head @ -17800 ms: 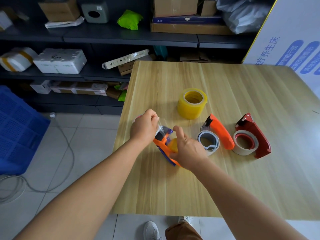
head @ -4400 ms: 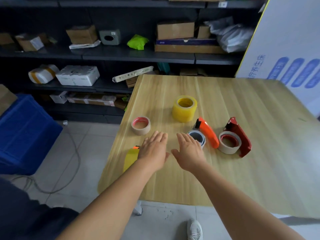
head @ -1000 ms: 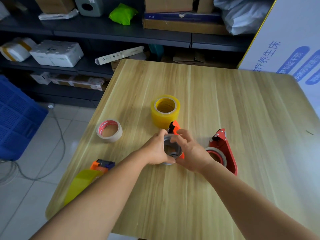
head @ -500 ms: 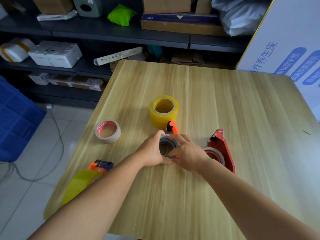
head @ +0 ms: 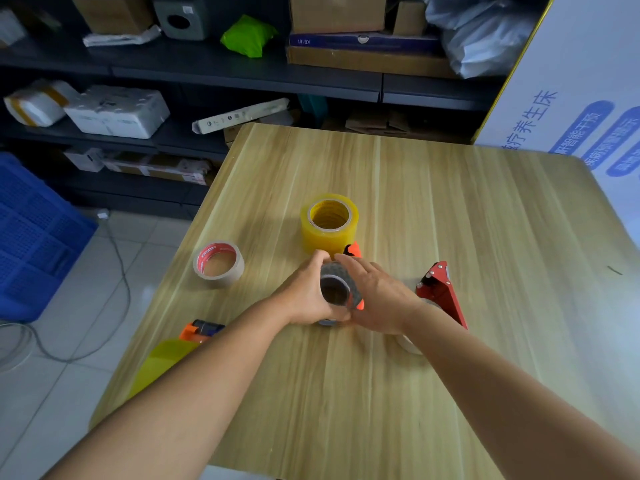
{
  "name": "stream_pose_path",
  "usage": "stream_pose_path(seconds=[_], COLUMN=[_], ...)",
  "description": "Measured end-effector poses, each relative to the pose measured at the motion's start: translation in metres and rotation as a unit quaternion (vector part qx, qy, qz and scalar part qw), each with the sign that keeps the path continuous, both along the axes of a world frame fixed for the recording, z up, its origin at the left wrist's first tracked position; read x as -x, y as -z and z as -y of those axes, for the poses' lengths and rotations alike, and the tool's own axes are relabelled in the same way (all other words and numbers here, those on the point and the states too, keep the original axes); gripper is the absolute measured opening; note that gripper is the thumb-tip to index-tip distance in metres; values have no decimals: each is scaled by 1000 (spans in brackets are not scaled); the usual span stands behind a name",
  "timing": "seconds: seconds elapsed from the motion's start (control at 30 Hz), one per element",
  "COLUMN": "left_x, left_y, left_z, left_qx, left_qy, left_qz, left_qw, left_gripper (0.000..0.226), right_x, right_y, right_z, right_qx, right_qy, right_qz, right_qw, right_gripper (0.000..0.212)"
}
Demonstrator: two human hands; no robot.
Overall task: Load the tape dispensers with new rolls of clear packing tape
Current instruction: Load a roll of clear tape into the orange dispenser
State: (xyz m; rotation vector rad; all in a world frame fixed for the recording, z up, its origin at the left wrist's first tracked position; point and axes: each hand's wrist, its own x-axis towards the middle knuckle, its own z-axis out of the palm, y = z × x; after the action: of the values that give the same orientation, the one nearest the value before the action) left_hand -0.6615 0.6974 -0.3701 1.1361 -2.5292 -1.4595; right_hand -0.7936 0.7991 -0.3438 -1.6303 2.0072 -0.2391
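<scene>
**Both hands clamped on the grey core at mid-table**

Left hand (head: pixel 308 299): wrapped around the left side of a grey tape core (head: pixel 335 289), thumb at its near rim, fingers curled over the top. Right hand (head: pixel 377 299): closed against the right side of the same core, fingers reaching over its far edge. The core is tilted, its opening facing the camera.

The orange dispenser (head: pixel 353 251) lies under the hands; only its far tip and a small piece beside the core are visible.

A full clear-yellow tape roll (head: pixel 329 223) stands upright just beyond the hands, near the centre of the table (head: pixel 485 220). A red dispenser (head: pixel 441 292) lies just right of the right hand, partly behind the wrist. A tan roll with red inner print (head: pixel 219 264) lies flat near the left edge. A loaded orange-and-blue dispenser (head: pixel 194 339) sits at the left edge, toward the near corner, partly behind the left forearm.
</scene>
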Motion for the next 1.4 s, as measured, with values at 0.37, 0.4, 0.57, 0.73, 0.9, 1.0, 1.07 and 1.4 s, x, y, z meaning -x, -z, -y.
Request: stream_pose_path(seconds=[0.37,0.4,0.57,0.73,0.9,1.0,1.07,1.4], left_x=[-35,-40,-46,-35,-32,-24,-12,50], left_y=[-8,-7,4,19,27,24,17,0], left_z=[41,45,60,65,75,80,83,96], left_qx=[144,149,173,184,246,251,232,25], left_qy=[-72,-75,-86,-86,-38,-15,-32,-126], left_qz=[50,71,144,166,232,223,186,115], left_qw=[986,983,971,965,940,942,954,985], left_gripper=[104,105,94,83,86,90,89,65], right_x=[-34,-41,-62,-54,-31,-21,-15,15], right_y=[3,4,19,30,32,29,28,31], right_z=[57,65,92,104,115,119,121,132], right_qx=[38,31,8,40,69,73,84,4], right_qy=[14,8,-18,-18,32,101,156,310], right_qz=[-10,-10,5,-57,-108,-97,-95,32], right_qw=[999,999,1000,997,991,987,980,950], right_gripper=[80,80,81,69,57,65,75,89])
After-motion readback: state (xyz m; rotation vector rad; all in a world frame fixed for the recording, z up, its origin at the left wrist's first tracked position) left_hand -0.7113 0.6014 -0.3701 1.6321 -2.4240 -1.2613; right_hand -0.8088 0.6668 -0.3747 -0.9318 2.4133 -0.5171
